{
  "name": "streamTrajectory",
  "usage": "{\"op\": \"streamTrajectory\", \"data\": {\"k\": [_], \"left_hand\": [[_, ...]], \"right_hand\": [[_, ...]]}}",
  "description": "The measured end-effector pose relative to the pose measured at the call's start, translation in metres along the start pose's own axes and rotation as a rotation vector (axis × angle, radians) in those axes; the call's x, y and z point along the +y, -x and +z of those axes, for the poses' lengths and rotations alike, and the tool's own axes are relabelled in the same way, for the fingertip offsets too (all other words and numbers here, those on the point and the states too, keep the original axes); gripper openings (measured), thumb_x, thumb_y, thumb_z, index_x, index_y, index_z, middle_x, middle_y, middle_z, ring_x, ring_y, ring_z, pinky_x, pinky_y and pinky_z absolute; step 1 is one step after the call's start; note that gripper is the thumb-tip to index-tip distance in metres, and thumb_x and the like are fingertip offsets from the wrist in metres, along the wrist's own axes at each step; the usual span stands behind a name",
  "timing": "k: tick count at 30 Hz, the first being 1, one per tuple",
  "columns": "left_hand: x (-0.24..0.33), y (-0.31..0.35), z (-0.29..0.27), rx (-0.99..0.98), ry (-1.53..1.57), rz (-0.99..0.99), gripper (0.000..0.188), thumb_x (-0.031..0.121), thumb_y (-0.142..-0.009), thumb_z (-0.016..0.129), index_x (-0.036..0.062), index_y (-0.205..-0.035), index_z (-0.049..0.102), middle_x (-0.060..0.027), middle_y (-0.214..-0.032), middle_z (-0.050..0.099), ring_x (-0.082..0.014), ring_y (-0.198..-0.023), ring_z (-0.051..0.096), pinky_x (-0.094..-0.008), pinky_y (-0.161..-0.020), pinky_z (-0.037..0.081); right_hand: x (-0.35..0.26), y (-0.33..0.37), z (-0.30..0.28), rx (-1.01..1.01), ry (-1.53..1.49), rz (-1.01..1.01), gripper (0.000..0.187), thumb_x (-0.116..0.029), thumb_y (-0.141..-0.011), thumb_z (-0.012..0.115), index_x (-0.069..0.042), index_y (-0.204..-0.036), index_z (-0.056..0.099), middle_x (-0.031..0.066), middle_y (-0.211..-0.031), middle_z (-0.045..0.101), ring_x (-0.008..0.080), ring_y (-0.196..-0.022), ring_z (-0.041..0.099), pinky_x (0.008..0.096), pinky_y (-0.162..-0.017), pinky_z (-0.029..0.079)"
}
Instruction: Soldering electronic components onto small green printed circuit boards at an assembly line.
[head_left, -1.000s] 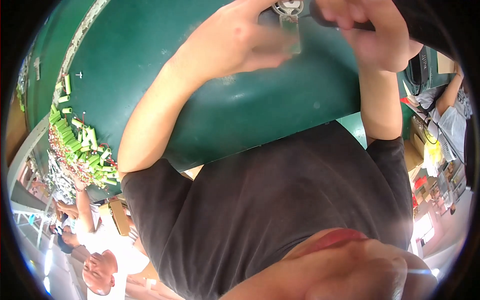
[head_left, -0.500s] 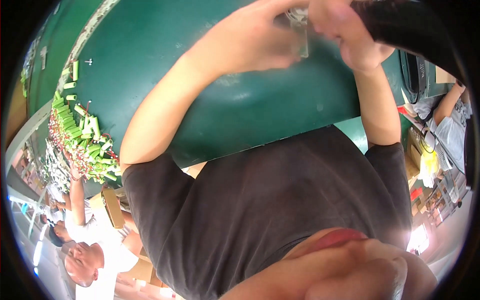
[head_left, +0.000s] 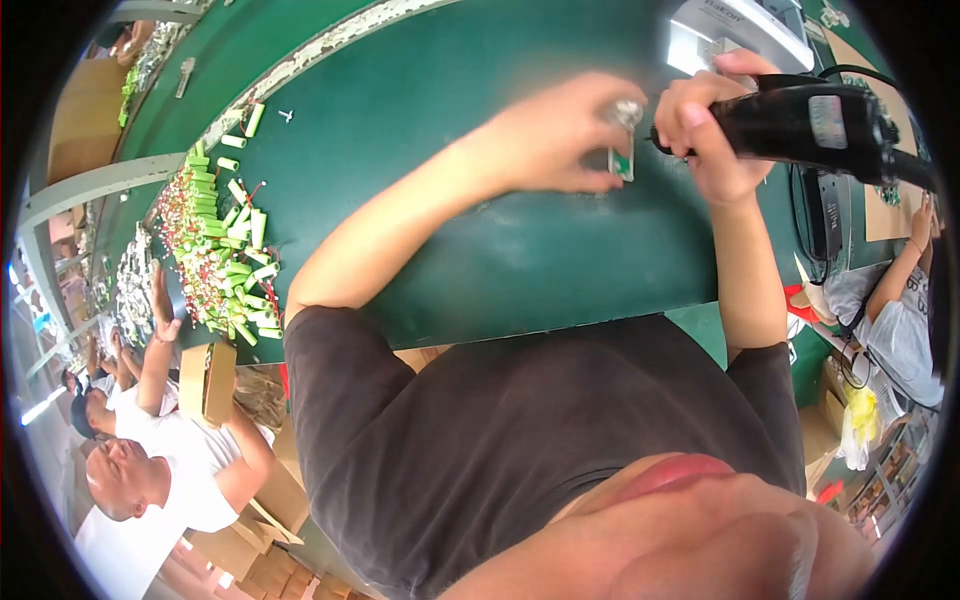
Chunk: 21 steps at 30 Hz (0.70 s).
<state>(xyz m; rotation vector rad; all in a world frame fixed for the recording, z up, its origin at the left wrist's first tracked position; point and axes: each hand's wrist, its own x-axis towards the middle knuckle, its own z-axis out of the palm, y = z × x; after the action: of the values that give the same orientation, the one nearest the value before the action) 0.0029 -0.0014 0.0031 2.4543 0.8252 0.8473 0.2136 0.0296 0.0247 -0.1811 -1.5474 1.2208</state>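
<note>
a small clear part (head_left: pixel 622 165), with some green on it, is held between the thumb and fingers of the left hand (head_left: pixel 575 135), over the green table (head_left: pixel 480 265); this hand is blurred, so the exact grip cannot be told. a black hand tool (head_left: pixel 800 122) is gripped by the right hand (head_left: pixel 720 145), with its narrow end turned toward the part. the hands are apart but near each other; whether the part is touched by the tool cannot be told. many green cylinders (head_left: pixel 235 250) with red wires are heaped at the table's left side.
</note>
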Motion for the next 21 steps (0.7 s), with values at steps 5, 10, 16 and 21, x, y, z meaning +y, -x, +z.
{"op": "streamTrajectory", "data": {"k": [5,10,16,21], "left_hand": [[-0.083,-0.047,-0.068,0.103,-0.278,-0.059,0.029,0.018,-0.081,0.077,0.0039,-0.105,0.069,-0.0278,-0.137,0.054,-0.0449,-0.12,0.06,-0.0472,-0.104,0.049],[-0.174,-0.094,-0.084,0.276,-0.546,-0.084,0.043,0.013,-0.086,0.071,0.0042,-0.126,0.06,-0.0298,-0.138,0.051,-0.0473,-0.135,0.047,-0.0473,-0.115,0.04],[-0.199,-0.16,-0.038,0.234,-0.324,-0.199,0.059,0.023,-0.085,0.076,0.0008,-0.136,0.054,-0.0338,-0.147,0.044,-0.049,-0.138,0.043,-0.0486,-0.118,0.038],[-0.241,-0.207,-0.016,0.149,-0.164,-0.423,0.086,0.039,-0.084,0.074,-0.0048,-0.15,0.041,-0.0311,-0.156,0.04,-0.0443,-0.147,0.037,-0.045,-0.122,0.032]], "right_hand": [[-0.004,-0.003,-0.007,0.134,-0.131,0.015,0.049,0.003,-0.096,0.055,-0.003,-0.141,0.037,0.0069,-0.072,0.052,0.0147,-0.056,0.047,0.0329,-0.054,0.044],[0.004,0.008,0.002,0.149,-0.055,0.257,0.041,0.011,-0.089,0.065,0.001,-0.126,0.052,0.0003,-0.076,0.06,0.0071,-0.061,0.055,0.0235,-0.056,0.044],[0.008,0.009,0.002,0.078,0.026,0.201,0.043,0.014,-0.086,0.061,-0.001,-0.124,0.046,0.0059,-0.074,0.06,0.0117,-0.058,0.055,0.0256,-0.052,0.045],[0.009,0.008,0.002,0.049,0.046,0.177,0.044,0.014,-0.085,0.065,-0.002,-0.123,0.051,0.0037,-0.083,0.062,0.0123,-0.071,0.059,0.0266,-0.063,0.047]]}}
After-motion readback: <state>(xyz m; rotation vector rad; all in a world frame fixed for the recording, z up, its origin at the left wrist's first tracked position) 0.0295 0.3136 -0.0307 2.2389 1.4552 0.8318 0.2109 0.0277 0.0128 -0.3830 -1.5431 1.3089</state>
